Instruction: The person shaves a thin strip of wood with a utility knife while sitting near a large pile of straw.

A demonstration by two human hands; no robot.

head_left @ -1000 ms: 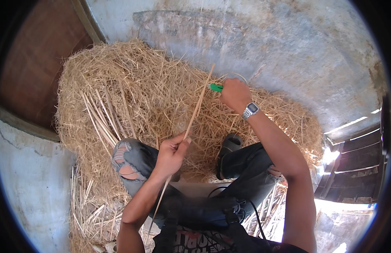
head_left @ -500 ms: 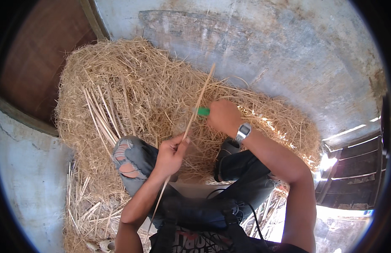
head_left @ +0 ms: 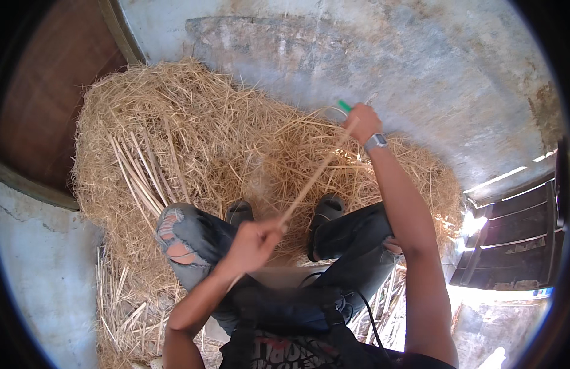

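Note:
A long, thin, pale bamboo strip (head_left: 318, 173) slants from my left hand (head_left: 253, 246) up to the right. My left hand is closed around its lower part, above my knee, and the hand is slightly blurred. At the strip's far end is my right hand (head_left: 362, 122), closed on a green-handled knife (head_left: 344, 106). Only a bit of green shows beyond the fingers; the blade cannot be made out. The strip's tip reaches the right hand, but whether the two touch I cannot tell. A watch (head_left: 376, 141) sits on my right wrist.
A large heap of straw-like shavings (head_left: 192, 111) lies in front of my legs, against the weathered wall (head_left: 420, 67). Several pale strips (head_left: 137, 175) rest on it beside my left knee. A brown panel (head_left: 51, 92) stands far left, dark slats (head_left: 506, 246) at the right.
My right hand has moved up and to the right with the green-handled knife, out to the strip's far end. The strip now leans further right. My left hand has shifted slightly down.

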